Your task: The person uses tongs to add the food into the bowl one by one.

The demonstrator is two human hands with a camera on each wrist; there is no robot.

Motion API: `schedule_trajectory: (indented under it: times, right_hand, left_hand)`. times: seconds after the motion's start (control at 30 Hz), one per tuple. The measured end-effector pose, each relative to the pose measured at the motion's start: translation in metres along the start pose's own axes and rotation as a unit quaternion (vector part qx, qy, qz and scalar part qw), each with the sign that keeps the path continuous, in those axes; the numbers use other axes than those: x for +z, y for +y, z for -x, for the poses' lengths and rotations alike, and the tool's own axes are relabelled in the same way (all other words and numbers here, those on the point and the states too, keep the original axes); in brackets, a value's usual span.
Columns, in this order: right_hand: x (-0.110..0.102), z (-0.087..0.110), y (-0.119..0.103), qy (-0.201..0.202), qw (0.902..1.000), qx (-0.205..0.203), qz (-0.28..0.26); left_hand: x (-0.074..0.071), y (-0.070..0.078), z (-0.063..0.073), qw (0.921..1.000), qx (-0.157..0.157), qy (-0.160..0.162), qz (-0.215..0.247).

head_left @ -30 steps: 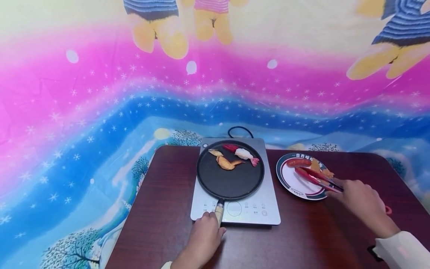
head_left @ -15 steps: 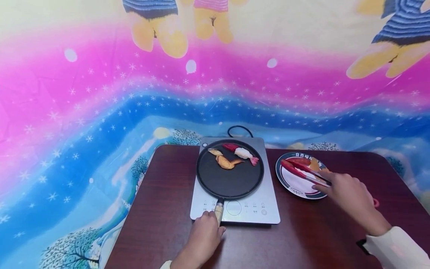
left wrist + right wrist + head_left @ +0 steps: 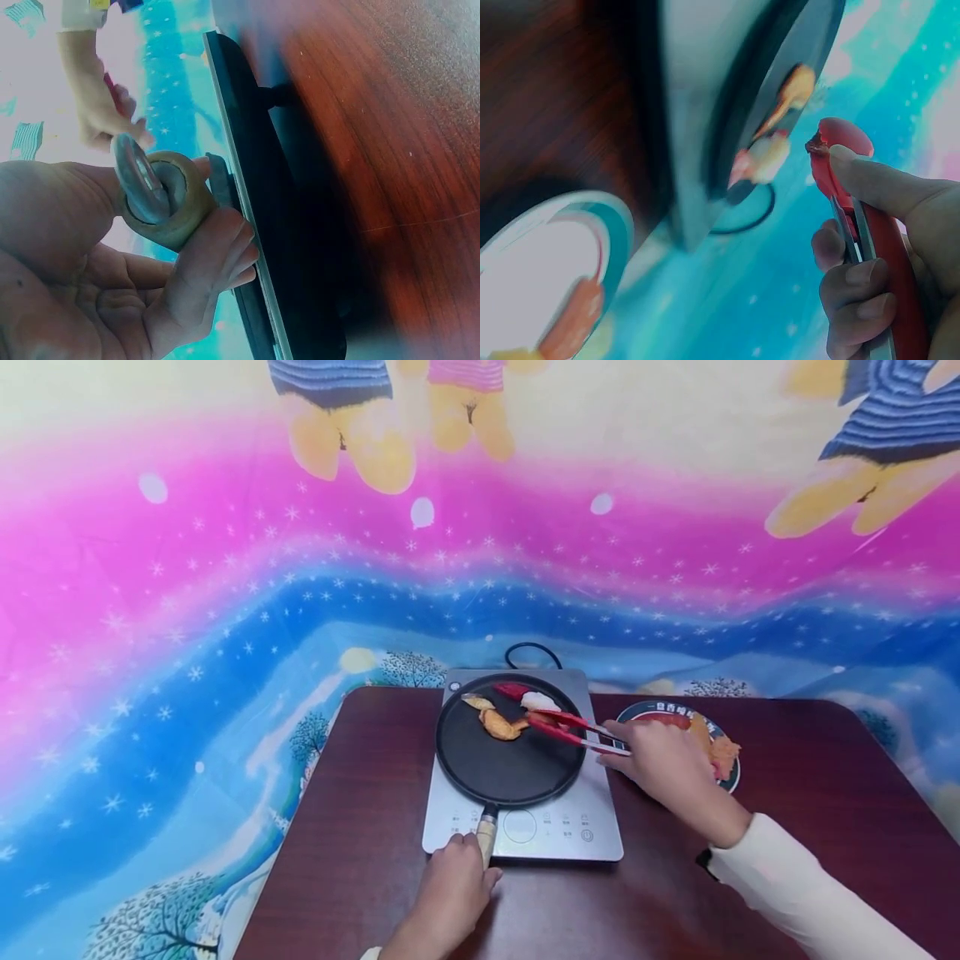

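Note:
My left hand (image 3: 453, 881) grips the handle (image 3: 487, 837) of a flat black frying pan (image 3: 498, 777). In the left wrist view, the metal hanging loop (image 3: 142, 180) shows at the handle's end. My right hand (image 3: 671, 768) holds red-tipped tongs (image 3: 573, 719) above the pan's right side. A small brownish piece (image 3: 816, 147) shows at the tong tips in the right wrist view; its kind is unclear. The pan holds a chicken wing (image 3: 501, 725), a shrimp sushi (image 3: 539, 700), partly hidden by the tongs, and a dark red piece (image 3: 512, 690).
Beneath the pan is a silver induction cooker (image 3: 600, 839), its black cord (image 3: 534, 645) looped behind. To the right stands a plate (image 3: 633, 712) with a sausage (image 3: 671, 720) and fried pieces (image 3: 723, 755), partly behind my right hand. A patterned cloth (image 3: 465, 543) hangs behind the table (image 3: 352, 793).
My right hand has carried the tongs left, from over the plate to over the pan's right side. My left hand stays on the handle.

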State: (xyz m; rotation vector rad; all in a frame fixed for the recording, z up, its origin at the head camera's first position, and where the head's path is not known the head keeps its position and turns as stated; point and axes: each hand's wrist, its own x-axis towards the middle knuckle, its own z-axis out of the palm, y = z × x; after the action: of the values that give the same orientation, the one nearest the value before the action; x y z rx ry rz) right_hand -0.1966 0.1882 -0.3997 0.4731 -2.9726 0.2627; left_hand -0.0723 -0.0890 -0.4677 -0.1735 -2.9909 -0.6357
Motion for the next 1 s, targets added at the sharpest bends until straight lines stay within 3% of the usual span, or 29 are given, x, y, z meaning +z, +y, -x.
schedule_trajectory:
  times: [0.43,0.67,1.0]
  right_hand:
    - [0.017,-0.034,-0.056,-0.027,0.9994,-0.014,0.015]
    - [0.027,-0.047,-0.074,-0.016,0.9984,-0.042,0.035]
    - [0.039,-0.062,-0.089,-0.037,0.9964,-0.052,0.055]
  left_hand:
    - [-0.004,-0.005,0.001,0.9999,-0.005,-0.012,0.004]
    - [-0.004,-0.003,0.000,1.0000,-0.001,-0.008,0.005]
    - [0.000,0.000,-0.001,1.0000,0.000,-0.005,0.006]
